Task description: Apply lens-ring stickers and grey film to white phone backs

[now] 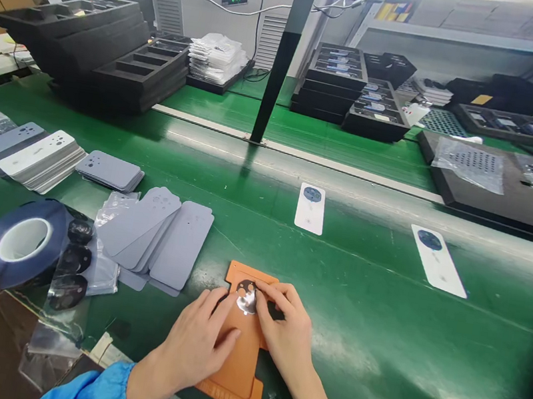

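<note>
An orange jig (241, 357) lies in front of me on the green work surface. On its upper part is a shiny black round sticker (246, 301) with round holes. My left hand (197, 337) rests over the jig's left side, fingers spread, the index fingertip at the sticker's left edge. My right hand (285, 327) pinches the sticker's right edge between thumb and index finger. Whether the sticker lies fully flat is hidden by the fingers. Beside the jig, to the left, grey phone back panels (181, 243) lie fanned out in a pile.
A blue tape roll (19, 245) with black stickers on its strip (74, 258) stands at the left edge. More panels (42, 161) are stacked behind it. Two white panels with dark discs (309, 216) lie farther right. Black foam trays (138, 68) and a post (282, 60) stand behind.
</note>
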A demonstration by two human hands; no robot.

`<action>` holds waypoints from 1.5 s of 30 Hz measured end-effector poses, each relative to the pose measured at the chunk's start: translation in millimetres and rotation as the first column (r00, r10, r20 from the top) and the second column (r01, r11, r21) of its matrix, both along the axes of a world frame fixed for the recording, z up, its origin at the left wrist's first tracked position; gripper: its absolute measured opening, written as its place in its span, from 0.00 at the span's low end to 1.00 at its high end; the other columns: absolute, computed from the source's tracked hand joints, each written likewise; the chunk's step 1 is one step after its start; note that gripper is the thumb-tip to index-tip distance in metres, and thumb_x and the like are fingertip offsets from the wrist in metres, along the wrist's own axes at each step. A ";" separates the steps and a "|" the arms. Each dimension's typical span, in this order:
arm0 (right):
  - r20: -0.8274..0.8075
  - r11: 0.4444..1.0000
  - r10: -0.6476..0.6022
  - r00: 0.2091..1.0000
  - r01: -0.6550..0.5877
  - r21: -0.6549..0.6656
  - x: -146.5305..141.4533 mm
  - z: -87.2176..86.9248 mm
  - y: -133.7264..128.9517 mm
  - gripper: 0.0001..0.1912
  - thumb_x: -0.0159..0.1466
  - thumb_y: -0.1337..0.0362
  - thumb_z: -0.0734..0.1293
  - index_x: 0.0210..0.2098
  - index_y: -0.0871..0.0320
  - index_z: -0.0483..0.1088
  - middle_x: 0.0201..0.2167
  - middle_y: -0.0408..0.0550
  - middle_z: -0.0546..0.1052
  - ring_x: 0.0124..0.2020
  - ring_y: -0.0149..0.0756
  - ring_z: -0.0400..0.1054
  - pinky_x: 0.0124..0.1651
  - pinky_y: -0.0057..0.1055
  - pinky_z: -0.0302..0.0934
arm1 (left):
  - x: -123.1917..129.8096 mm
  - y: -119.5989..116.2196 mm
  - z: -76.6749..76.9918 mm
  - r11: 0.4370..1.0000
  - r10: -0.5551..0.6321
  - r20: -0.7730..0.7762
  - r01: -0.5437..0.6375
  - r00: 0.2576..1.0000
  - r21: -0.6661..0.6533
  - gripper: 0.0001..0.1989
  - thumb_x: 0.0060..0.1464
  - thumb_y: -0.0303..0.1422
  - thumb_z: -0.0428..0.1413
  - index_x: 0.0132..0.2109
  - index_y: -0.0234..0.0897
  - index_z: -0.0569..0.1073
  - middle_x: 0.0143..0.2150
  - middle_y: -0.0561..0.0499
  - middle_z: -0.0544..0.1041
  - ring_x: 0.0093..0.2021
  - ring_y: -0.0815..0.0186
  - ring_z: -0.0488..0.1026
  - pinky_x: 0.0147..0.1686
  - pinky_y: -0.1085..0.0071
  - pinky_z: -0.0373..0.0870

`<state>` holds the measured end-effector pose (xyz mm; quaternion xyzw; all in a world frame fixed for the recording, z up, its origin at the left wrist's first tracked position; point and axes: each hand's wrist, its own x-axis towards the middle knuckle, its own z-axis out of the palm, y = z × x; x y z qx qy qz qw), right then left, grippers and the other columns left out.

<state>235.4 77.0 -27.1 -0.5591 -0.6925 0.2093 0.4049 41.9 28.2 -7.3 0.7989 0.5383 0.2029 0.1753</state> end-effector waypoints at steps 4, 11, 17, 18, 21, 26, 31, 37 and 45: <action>0.032 0.999 0.017 0.999 -0.019 0.033 0.5 -1.6 0.4 0.10 0.69 0.65 0.66 0.44 0.53 0.81 0.35 0.47 0.76 0.35 0.36 0.72 0.37 0.33 0.69 | 0.4 -0.1 -1.9 1.000 0.000 -0.005 0.000 1.000 -0.013 0.27 0.64 0.34 0.54 0.68 0.37 0.61 0.60 0.38 0.73 0.56 0.50 0.74 0.53 0.53 0.78; 0.142 0.996 0.065 0.988 -0.073 0.051 3.2 0.3 1.6 0.11 0.70 0.66 0.65 0.45 0.53 0.80 0.36 0.48 0.74 0.35 0.37 0.71 0.39 0.36 0.68 | 1.1 -0.2 -1.8 1.000 0.003 -0.003 -0.003 1.000 -0.009 0.27 0.64 0.33 0.54 0.68 0.38 0.60 0.61 0.38 0.72 0.57 0.50 0.74 0.52 0.54 0.78; 0.278 0.994 0.066 0.958 -0.086 0.060 4.6 2.0 0.6 0.13 0.71 0.66 0.63 0.47 0.53 0.79 0.37 0.49 0.74 0.35 0.37 0.70 0.40 0.37 0.66 | 1.8 -1.0 0.6 0.999 0.018 -0.021 -0.017 1.000 0.036 0.28 0.65 0.34 0.53 0.69 0.36 0.60 0.62 0.36 0.71 0.57 0.50 0.75 0.50 0.56 0.79; 0.295 0.994 0.064 0.953 -0.089 0.071 4.5 2.0 0.2 0.13 0.71 0.66 0.63 0.47 0.54 0.79 0.37 0.49 0.74 0.35 0.37 0.69 0.40 0.37 0.65 | 1.9 -1.0 1.4 0.998 0.019 -0.039 -0.017 0.999 0.053 0.27 0.65 0.34 0.52 0.69 0.35 0.61 0.64 0.35 0.70 0.56 0.50 0.75 0.50 0.56 0.79; 0.321 0.991 0.059 0.945 -0.095 0.099 3.8 2.7 -1.0 0.13 0.71 0.67 0.63 0.47 0.56 0.79 0.37 0.50 0.74 0.35 0.37 0.68 0.39 0.36 0.64 | 0.5 0.6 5.1 0.996 -0.033 -0.125 0.043 0.992 0.083 0.26 0.66 0.32 0.51 0.68 0.32 0.62 0.70 0.34 0.65 0.53 0.51 0.76 0.48 0.55 0.78; 0.314 0.991 0.042 0.949 -0.080 0.110 4.0 4.8 -1.4 0.13 0.71 0.66 0.64 0.47 0.55 0.80 0.35 0.49 0.69 0.34 0.38 0.65 0.36 0.35 0.64 | -8.9 6.7 11.5 0.981 -0.169 -0.231 0.185 0.958 0.051 0.26 0.67 0.31 0.51 0.69 0.30 0.62 0.71 0.40 0.66 0.48 0.53 0.75 0.44 0.57 0.77; 0.235 0.993 0.097 0.967 -0.110 0.044 8.8 7.3 0.5 0.15 0.72 0.65 0.62 0.49 0.53 0.80 0.34 0.48 0.68 0.34 0.38 0.67 0.36 0.35 0.67 | -14.1 12.4 18.6 0.975 -0.189 -0.271 0.212 0.944 0.059 0.24 0.67 0.32 0.51 0.67 0.31 0.66 0.71 0.41 0.66 0.47 0.53 0.75 0.44 0.57 0.75; 0.174 0.986 0.162 0.971 -0.151 -0.072 14.5 15.5 1.5 0.15 0.73 0.62 0.61 0.51 0.51 0.79 0.35 0.48 0.69 0.35 0.38 0.70 0.38 0.37 0.71 | -11.9 14.8 21.3 0.979 -0.167 -0.283 0.192 0.945 0.063 0.25 0.66 0.34 0.53 0.67 0.35 0.66 0.70 0.44 0.68 0.44 0.54 0.74 0.40 0.57 0.74; 0.183 0.969 0.225 0.957 -0.200 -0.143 20.5 24.2 1.2 0.17 0.72 0.65 0.60 0.54 0.47 0.77 0.38 0.47 0.71 0.36 0.38 0.72 0.42 0.38 0.73 | -12.0 8.5 19.3 0.977 -0.140 -0.293 0.180 0.946 0.113 0.23 0.68 0.34 0.50 0.67 0.37 0.66 0.70 0.44 0.68 0.45 0.54 0.73 0.40 0.58 0.72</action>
